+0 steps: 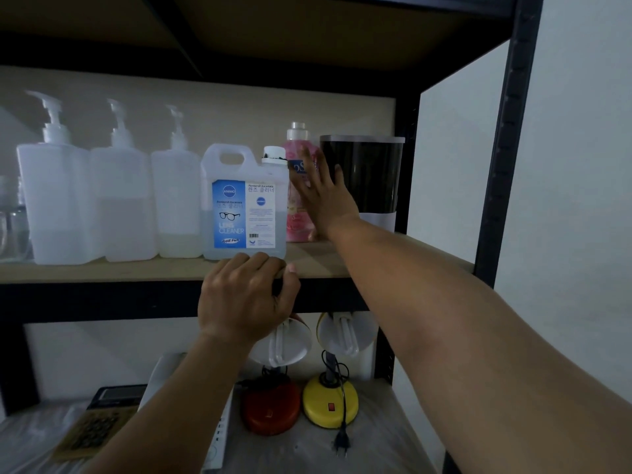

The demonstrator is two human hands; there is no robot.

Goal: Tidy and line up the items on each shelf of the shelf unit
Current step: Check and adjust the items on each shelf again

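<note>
On the wooden shelf (376, 258) stand three white pump bottles (116, 200), a clear lens-cleaner jug (244, 206) with a blue label, a pink bottle (295, 200) and a dark canister (366, 176) at the right end. My right hand (325, 196) reaches in with straight fingers laid flat against the pink bottle's front, between it and the canister. My left hand (244, 295) rests on the shelf's front edge just below the jug, fingers curled over the edge.
The black metal upright (506, 148) bounds the shelf on the right, with a white wall beyond. On the lower shelf stand a red-based lamp (272, 405) and a yellow-based lamp (330, 401) with a loose plug, plus a calculator (102, 422) at left.
</note>
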